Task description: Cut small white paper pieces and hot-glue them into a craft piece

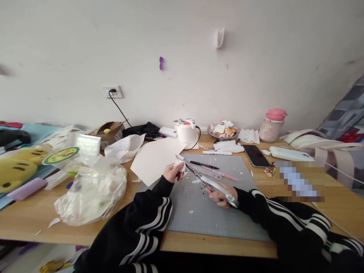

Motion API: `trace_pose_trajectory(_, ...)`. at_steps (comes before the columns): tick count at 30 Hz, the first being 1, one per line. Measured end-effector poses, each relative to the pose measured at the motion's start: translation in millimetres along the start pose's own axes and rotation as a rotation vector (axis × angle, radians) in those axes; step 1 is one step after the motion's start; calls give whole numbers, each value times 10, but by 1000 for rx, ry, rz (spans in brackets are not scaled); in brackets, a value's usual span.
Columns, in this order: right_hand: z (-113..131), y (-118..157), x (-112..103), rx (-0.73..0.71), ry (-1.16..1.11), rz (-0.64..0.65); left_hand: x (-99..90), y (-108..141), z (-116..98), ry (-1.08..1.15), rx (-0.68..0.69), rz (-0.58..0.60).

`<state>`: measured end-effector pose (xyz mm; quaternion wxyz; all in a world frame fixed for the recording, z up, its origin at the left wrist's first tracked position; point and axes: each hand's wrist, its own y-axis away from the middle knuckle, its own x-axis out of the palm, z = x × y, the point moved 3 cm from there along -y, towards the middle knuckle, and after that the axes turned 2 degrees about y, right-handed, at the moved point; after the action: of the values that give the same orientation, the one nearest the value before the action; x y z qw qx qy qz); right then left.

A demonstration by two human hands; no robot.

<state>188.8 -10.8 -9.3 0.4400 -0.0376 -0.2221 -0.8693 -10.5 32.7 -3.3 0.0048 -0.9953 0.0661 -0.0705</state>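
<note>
My left hand [174,172] pinches a small white paper piece [180,164] with a jagged edge, above the grey cutting mat [216,220]. Scissors [217,186] with light grey handles are gripped in my right hand [222,194]. Their blades point up and left, and the tips are at the paper piece. Beneath and beyond the blades lie a metal ruler [207,173], a black pen [204,165] and a pinkish pen [227,176]. A large white paper sheet [156,157] lies behind my left hand.
A crumpled plastic bag [92,193] and yellow plush toys [17,167] lie left. Farther back stand a white container [186,134], a bowl of scraps [222,131] and a pink-lidded bottle [272,127]. A phone [256,156] and a white device [291,154] lie right.
</note>
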Motion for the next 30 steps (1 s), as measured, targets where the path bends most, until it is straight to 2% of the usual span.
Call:
trace_pose_trajectory(3,-10,2,3,10,-4,-4,-24,-5,0,21,-5,-58)
trace_pose_trajectory(6,-22,-14,-9,8,9,-10,-34,-13,3,22,2,-64)
trace_pose_trajectory(13,-66,-73,-58,78,-59,114,-73,-39,16,11,44,-30)
trace_pose_trajectory(20,-39,-38,-33,24,-27,85,-21,-8,-42,15,25,2)
trace_pose_trajectory(30,-11,-9,-7,-38,-5,83,63,17,-86,23,-10,-70)
